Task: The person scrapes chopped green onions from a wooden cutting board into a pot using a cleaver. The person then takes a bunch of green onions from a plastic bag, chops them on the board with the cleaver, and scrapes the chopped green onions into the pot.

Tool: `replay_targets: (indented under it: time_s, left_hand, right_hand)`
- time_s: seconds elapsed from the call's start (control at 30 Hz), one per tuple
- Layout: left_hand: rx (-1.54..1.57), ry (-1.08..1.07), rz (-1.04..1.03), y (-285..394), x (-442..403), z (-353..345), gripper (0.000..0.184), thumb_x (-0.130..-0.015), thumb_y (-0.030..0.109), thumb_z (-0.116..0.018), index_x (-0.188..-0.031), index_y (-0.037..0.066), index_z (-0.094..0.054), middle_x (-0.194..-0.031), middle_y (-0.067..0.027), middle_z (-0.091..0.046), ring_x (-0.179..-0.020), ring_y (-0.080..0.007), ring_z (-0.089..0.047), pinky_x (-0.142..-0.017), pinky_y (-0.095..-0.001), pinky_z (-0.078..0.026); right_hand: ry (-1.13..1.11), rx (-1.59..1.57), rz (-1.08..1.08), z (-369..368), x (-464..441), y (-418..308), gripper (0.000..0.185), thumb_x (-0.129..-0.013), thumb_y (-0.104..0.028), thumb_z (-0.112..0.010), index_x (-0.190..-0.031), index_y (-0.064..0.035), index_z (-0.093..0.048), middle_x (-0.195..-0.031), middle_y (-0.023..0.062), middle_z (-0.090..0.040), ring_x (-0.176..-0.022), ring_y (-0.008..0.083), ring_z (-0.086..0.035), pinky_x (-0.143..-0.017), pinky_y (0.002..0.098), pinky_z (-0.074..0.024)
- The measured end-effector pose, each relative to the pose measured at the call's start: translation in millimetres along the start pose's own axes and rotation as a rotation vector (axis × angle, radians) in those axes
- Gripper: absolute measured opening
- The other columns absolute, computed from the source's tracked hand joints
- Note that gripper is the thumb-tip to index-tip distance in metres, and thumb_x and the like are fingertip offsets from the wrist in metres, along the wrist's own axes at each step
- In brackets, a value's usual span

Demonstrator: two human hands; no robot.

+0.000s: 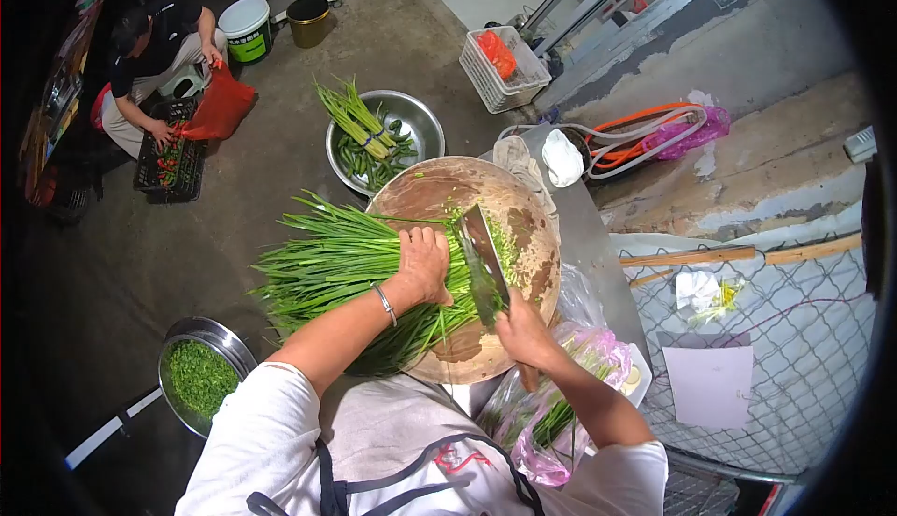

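A large bunch of long green stalks (336, 259) lies across the left side of a round wooden chopping board (467, 352). My left hand (425, 264), with a metal bracelet at the wrist, presses down on the bunch, its fingers bent over the stalks. Wrapped round the handle of a wide cleaver (484, 259) is my right hand (525, 331). The blade stands just right of my left hand, at the cut end of the bunch, with green bits stuck to it. Small chopped pieces (505, 245) are scattered on the board beyond the blade.
Behind the board sits a metal bowl (432, 133) of green peppers and tied stalks. A bowl of chopped greens (201, 380) is at left. Bagged stalks (561, 418) lie at right. Another person (149, 58) crouches upper left beside a black crate (149, 175). A white basket (505, 91) stands behind.
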State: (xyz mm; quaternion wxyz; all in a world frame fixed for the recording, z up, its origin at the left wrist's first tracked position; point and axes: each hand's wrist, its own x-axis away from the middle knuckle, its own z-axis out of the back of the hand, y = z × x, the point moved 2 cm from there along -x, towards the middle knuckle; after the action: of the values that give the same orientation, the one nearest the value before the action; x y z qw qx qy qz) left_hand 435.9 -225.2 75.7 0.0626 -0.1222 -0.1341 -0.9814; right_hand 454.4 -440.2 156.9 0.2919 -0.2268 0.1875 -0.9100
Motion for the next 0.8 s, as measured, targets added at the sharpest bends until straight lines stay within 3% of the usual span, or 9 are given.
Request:
replay_targets:
  time_s: [0.07, 0.17, 0.27, 0.37, 0.5, 0.53, 0.67, 0.8]
  left_hand:
    - [0.005, -0.005, 0.011, 1.6, -1.2, 5.0, 0.111, -0.044, 0.064, -0.094, -0.126, 0.0, -0.056, -0.119, -0.0139, -0.057, -0.116, -0.031, -0.051, -0.103, -0.0508, -0.037]
    - [0.088, -0.073, -0.006, -2.5, -3.1, 0.9, 0.114, -0.047, 0.065, -0.093, -0.13, -0.003, -0.054, -0.129, -0.0198, -0.055, -0.127, -0.0378, -0.048, -0.111, -0.0566, -0.032]
    - [-0.04, 0.042, -0.063, -4.1, 3.2, 6.5, 0.12, -0.051, 0.067, -0.09, -0.138, -0.005, -0.049, -0.142, -0.0275, -0.049, -0.14, -0.0463, -0.039, -0.12, -0.0622, -0.02]
    - [-0.03, 0.019, -0.118, -16.1, 1.1, 12.6, 0.127, -0.053, 0.068, -0.087, -0.145, -0.007, -0.043, -0.151, -0.0329, -0.041, -0.147, -0.0521, -0.028, -0.124, -0.0629, -0.011]
    - [0.071, -0.103, -0.012, -7.4, 8.9, 15.6, 0.135, -0.051, 0.068, -0.089, -0.151, -0.005, -0.035, -0.141, -0.0253, -0.05, -0.141, -0.0407, -0.043, -0.124, -0.0612, -0.014]
    - [0.089, -0.026, 0.008, -8.3, 11.4, 6.9, 0.136, -0.05, 0.067, -0.09, -0.151, -0.006, -0.034, -0.135, -0.0215, -0.054, -0.135, -0.0352, -0.049, -0.123, -0.0611, -0.016]
    - [0.062, -0.024, 0.009, -4.7, 9.2, 5.0, 0.122, -0.053, 0.067, -0.089, -0.14, -0.007, -0.045, -0.127, -0.0188, -0.055, -0.129, -0.0356, -0.05, -0.121, -0.0604, -0.022]
    - [-0.016, -0.032, 0.042, 4.9, 8.9, 4.3, 0.113, -0.051, 0.067, -0.089, -0.13, -0.006, -0.053, -0.124, -0.0182, -0.056, -0.125, -0.0353, -0.051, -0.119, -0.0602, -0.025]
  right_hand:
    - [-0.025, 0.009, -0.124, -26.7, -28.8, -2.4, 0.03, -0.096, -0.014, -0.055, -0.115, 0.0074, -0.047, -0.086, 0.0343, -0.065, -0.084, 0.0543, -0.065, -0.076, 0.0599, -0.0509]
    - [0.06, 0.021, -0.184, -40.9, -43.9, -26.0, 0.031, -0.097, -0.016, -0.057, -0.115, 0.0068, -0.047, -0.082, 0.0343, -0.066, -0.081, 0.0539, -0.066, -0.074, 0.0606, -0.0507]
    - [0.194, -0.104, -0.178, -67.8, -36.5, 7.4, 0.032, -0.096, -0.017, -0.057, -0.119, 0.0044, -0.049, -0.087, 0.0334, -0.066, -0.086, 0.0536, -0.065, -0.077, 0.0602, -0.0499]
    - [0.256, -0.099, -0.175, -70.7, -35.8, 11.6, 0.035, -0.096, -0.018, -0.057, -0.121, 0.0048, -0.049, -0.089, 0.0324, -0.067, -0.088, 0.0526, -0.065, -0.079, 0.0592, -0.0501]
    - [0.179, -0.154, -0.167, -45.6, -24.8, 15.9, 0.037, -0.097, -0.018, -0.055, -0.122, 0.007, -0.046, -0.089, 0.0352, -0.066, -0.089, 0.0537, -0.065, -0.081, 0.059, -0.0502]
    - [0.157, -0.155, -0.149, -18.0, -8.4, -2.7, 0.036, -0.097, -0.018, -0.056, -0.121, 0.0072, -0.045, -0.09, 0.0357, -0.066, -0.089, 0.0543, -0.065, -0.081, 0.0592, -0.05]
    - [0.062, -0.068, -0.108, 36.0, 43.8, -36.2, 0.032, -0.096, -0.015, -0.056, -0.116, 0.0073, -0.045, -0.091, 0.0365, -0.065, -0.09, 0.0564, -0.063, -0.083, 0.0605, -0.049]
    - [-0.007, -0.061, -0.08, 30.2, 55.4, -29.5, 0.031, -0.096, -0.014, -0.056, -0.116, 0.0073, -0.045, -0.093, 0.037, -0.065, -0.093, 0.0566, -0.063, -0.084, 0.0602, -0.0486]
